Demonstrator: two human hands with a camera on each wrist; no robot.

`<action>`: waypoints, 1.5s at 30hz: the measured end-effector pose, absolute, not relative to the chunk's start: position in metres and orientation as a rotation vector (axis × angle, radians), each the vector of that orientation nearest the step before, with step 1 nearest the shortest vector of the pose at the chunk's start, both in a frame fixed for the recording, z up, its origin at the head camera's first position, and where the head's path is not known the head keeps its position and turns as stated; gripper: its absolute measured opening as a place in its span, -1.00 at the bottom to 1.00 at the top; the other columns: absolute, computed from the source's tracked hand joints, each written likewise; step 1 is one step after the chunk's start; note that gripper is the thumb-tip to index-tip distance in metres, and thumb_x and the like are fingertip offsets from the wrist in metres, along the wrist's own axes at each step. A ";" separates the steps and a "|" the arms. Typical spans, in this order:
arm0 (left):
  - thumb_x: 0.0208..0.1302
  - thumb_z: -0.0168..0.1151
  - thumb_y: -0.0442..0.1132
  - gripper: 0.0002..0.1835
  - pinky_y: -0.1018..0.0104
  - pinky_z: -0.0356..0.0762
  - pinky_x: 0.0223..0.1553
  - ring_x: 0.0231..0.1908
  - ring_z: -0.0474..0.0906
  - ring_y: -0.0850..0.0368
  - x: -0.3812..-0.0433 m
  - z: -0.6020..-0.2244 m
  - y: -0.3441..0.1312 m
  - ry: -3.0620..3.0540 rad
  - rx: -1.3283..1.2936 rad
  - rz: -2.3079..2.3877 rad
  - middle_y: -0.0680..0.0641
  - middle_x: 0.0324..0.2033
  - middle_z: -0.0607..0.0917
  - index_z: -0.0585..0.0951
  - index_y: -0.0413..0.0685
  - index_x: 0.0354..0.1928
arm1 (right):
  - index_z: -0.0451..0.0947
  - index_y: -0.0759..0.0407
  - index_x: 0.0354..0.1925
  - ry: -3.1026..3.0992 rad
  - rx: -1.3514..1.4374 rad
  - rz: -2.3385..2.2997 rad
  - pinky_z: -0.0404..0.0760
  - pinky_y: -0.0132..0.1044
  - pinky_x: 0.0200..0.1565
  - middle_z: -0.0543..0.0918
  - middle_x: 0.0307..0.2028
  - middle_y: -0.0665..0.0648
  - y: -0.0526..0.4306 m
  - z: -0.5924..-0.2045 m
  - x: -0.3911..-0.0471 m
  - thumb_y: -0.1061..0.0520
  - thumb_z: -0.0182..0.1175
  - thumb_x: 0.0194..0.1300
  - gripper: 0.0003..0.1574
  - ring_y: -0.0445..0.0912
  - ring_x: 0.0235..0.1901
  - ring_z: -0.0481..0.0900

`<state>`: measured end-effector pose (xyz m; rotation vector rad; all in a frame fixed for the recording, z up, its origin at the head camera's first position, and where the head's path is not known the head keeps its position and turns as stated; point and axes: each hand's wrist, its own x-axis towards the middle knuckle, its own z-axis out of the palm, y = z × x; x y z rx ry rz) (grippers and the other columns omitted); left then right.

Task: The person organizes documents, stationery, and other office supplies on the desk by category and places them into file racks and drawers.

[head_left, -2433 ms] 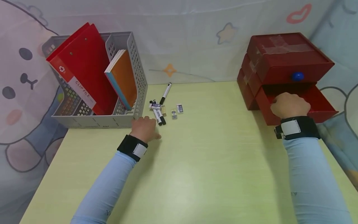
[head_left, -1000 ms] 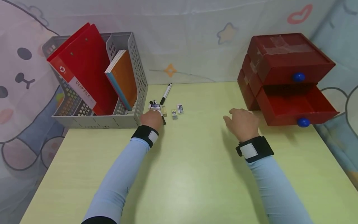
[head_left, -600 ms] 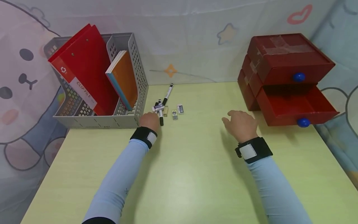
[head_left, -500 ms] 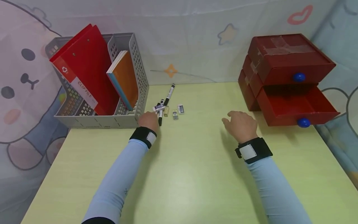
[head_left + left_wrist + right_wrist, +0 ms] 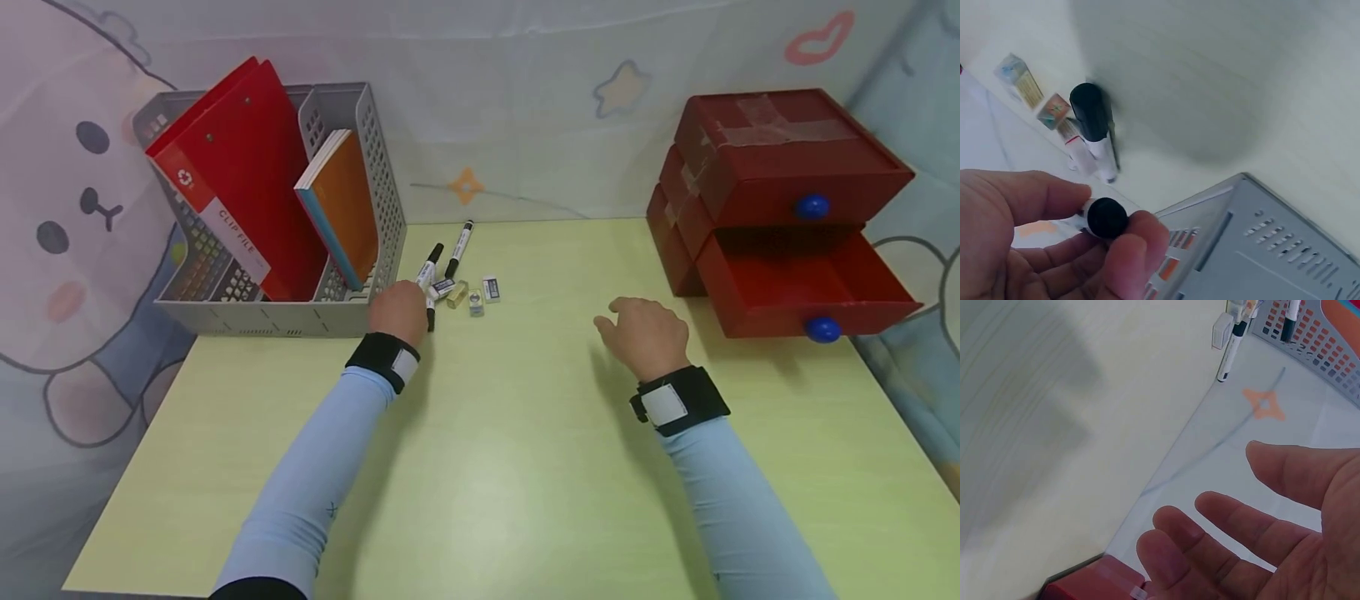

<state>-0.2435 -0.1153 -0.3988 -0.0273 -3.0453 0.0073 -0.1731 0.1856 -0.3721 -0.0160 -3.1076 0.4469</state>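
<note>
While the left grip (image 5: 397, 312) pinches a marker (image 5: 427, 271) just beside the grey basket (image 5: 255, 319), the right grip (image 5: 643, 333), loosely spread, hovers well right of that basket.

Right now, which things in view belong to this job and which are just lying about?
Likely the job: marker pinched by the left hand, loose markers, small blocks, open red drawer.

Probably just there: gray basket, red clip file, orange-covered book.

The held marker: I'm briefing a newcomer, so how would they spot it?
Find the grey basket, on the left. By its near right corner, the left hand pinches a white marker with black ends, the only marker held.
</note>
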 end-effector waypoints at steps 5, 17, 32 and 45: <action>0.25 0.06 -0.31 -0.86 0.13 0.50 -0.53 -0.51 0.55 0.00 -0.240 -0.397 -0.104 -3.050 -0.196 0.057 -0.11 -0.51 0.61 0.59 -0.21 -0.30 | 0.49 0.27 0.03 -3.112 -0.008 0.445 0.45 -0.09 -0.54 0.57 -0.13 0.37 0.185 -0.374 -0.174 -0.05 0.06 0.25 -0.48 0.18 -0.35 0.53; 0.24 0.15 -0.14 -0.81 0.29 0.50 -0.42 -0.35 0.55 0.14 -0.236 -0.400 -0.075 -2.805 -1.051 0.215 0.04 -0.30 0.64 0.57 0.04 -0.12 | 0.25 0.20 0.26 -3.119 0.365 0.488 0.47 0.07 -0.17 0.44 0.06 0.35 0.167 -0.383 -0.181 -0.22 0.12 0.19 -0.19 0.19 -0.04 0.46; 0.25 0.12 -0.05 -0.79 0.34 0.46 -0.39 -0.35 0.47 0.18 -0.228 -0.393 -0.067 -2.724 -1.173 0.113 0.07 -0.27 0.58 0.57 0.09 -0.14 | 0.65 0.14 -0.20 -3.051 0.637 0.517 0.34 -0.30 -0.55 0.58 -0.49 0.02 0.146 -0.380 -0.177 0.04 0.23 0.17 -0.74 -0.11 -0.57 0.39; 0.14 0.21 0.06 -0.50 0.11 0.48 -0.33 -0.23 0.49 -0.04 -0.230 -0.385 -0.086 -2.949 -0.765 0.057 -0.13 -0.20 0.55 0.45 -0.04 0.06 | 0.65 0.16 -0.24 -3.078 0.316 0.464 0.35 -0.22 -0.58 0.53 -0.57 0.06 0.182 -0.344 -0.172 0.04 0.17 0.20 -0.75 -0.02 -0.56 0.38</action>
